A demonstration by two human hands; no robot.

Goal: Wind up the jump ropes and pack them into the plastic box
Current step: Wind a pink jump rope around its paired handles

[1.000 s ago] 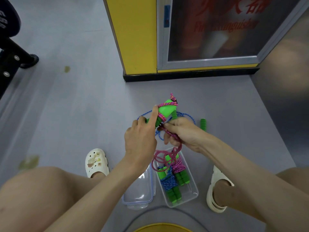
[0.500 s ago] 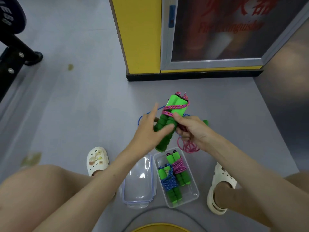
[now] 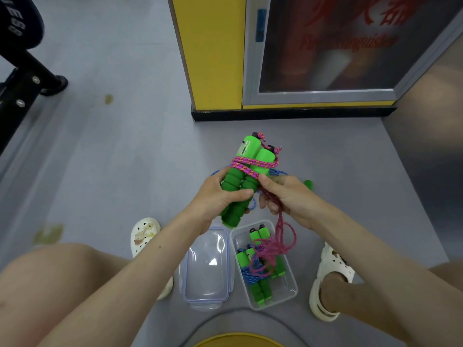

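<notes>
The two green foam handles (image 3: 240, 181) are gripped together by the left hand (image 3: 213, 199), fingers curled round behind them and the thumb laid across the front. The pink jump rope (image 3: 248, 166) is crossed several times round the handles just above those fingers. Its free length is pinched between thumb and curled fingers of the right hand (image 3: 290, 196), touching the handles' right side. From that pinch, slack is hung straight down in loose loops into the open plastic box (image 3: 280, 291), where two wound ropes with green handles are already laid.

The clear lid (image 3: 206, 269) is set just left of the box, under the left wrist. Beyond the fingers, a blue rope (image 3: 279, 172) and a loose green handle (image 3: 309, 185) are seen on the grey floor (image 3: 125, 159). The box and lid are flanked by white clogs (image 3: 144, 234). Farther ahead, the way is closed by a yellow cabinet (image 3: 215, 51); open floor is left to the left side.
</notes>
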